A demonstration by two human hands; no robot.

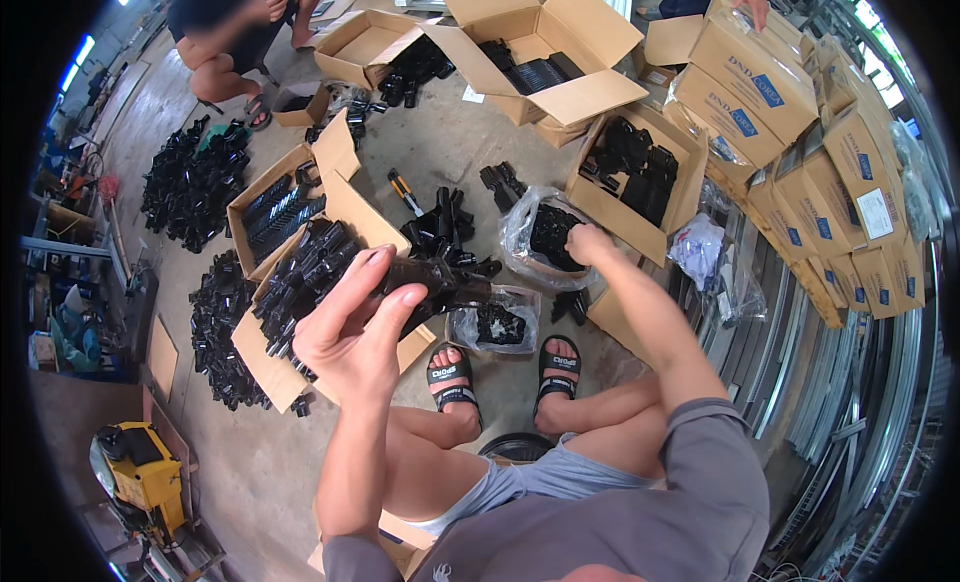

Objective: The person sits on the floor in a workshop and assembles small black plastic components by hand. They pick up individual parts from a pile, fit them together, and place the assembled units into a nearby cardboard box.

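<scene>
My left hand (350,332) is raised in front of me, its thumb and fingers closed on a black plastic part (430,278). That part is long and chunky, and I cannot make out its exact kind. To the right, my right hand (588,244) dips into a clear plastic bag (515,244) holding small black pieces (552,232). Its fingers are curled together at the pieces, and whatever they grip is hidden. A second clear bag (465,332) with small black pieces lies just before my feet. Beyond my left hand, more black parts (440,222) lie heaped beside an orange-handled tool (403,192).
Open cartons of black parts stand at left (240,222), far middle (550,27) and right (690,182). Loose black parts form heaps (195,182) on the left floor. Stacked cartons (840,182) and metal profiles (800,382) line the right. Another person (225,42) sits far left.
</scene>
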